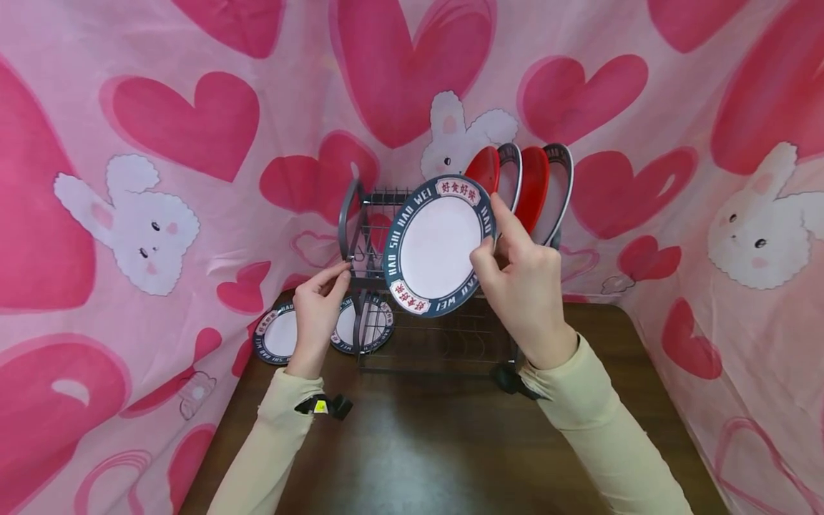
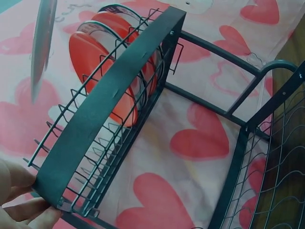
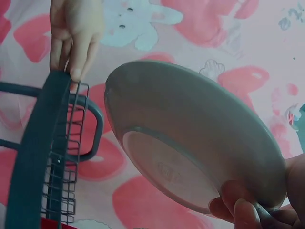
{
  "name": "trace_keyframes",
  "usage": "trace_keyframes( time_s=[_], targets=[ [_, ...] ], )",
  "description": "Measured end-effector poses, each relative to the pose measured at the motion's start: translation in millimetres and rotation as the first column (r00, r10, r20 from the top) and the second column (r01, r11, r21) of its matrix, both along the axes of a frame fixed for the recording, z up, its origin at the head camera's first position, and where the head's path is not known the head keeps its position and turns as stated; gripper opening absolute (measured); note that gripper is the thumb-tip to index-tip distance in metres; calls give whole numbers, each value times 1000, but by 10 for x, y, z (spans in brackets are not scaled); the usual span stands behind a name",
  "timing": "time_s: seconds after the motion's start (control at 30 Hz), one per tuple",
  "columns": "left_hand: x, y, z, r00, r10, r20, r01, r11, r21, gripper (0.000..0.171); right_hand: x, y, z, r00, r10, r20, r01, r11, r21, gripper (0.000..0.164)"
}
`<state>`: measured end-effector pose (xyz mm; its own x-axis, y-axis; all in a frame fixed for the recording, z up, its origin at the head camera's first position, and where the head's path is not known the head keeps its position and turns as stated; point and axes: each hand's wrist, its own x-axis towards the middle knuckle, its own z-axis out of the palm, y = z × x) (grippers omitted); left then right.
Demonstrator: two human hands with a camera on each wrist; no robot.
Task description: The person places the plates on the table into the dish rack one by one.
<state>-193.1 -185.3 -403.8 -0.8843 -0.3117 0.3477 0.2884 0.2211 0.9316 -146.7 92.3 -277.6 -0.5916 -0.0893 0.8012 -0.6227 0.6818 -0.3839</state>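
Note:
My right hand (image 1: 531, 293) grips a white plate (image 1: 440, 247) by its right edge, its dark lettered rim facing me. The plate is raised in front of the rack's upper tier; its underside shows in the right wrist view. My left hand (image 1: 317, 311) pinches the left front end of the dark metal dish rack (image 2: 102, 107) between thumb and fingers. Toward the right of that upper tier, red plates (image 1: 533, 189) and dark-rimmed white plates (image 1: 561, 189) stand upright, alternating. In the left wrist view, empty wire slots lie between them and my left hand.
More dark-rimmed plates (image 1: 278, 335) are low at the left, partly hidden by my left hand and the rack's post. The rack stands at the back of a brown wooden table (image 1: 425, 443). Pink heart-patterned cloth (image 1: 290, 93) hangs close around the back and sides.

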Motion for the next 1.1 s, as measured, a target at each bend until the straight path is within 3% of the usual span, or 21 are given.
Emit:
trace_keyframes(
  time_s=[0.17,0.73,1.1],
  targets=[
    [7,10,14,1000,-2,-12,2,1000,-16,23,-97,-16,114,1000,-20,-24,20,1000,9,52],
    [-8,-21,48,996,6,93,-4,1000,-21,33,-429,-98,303,993,-103,-60,108,990,87,51],
    [-3,-47,50,992,-29,126,23,999,46,34,-684,-199,364,978,-178,-106,195,964,181,50]
  ],
)
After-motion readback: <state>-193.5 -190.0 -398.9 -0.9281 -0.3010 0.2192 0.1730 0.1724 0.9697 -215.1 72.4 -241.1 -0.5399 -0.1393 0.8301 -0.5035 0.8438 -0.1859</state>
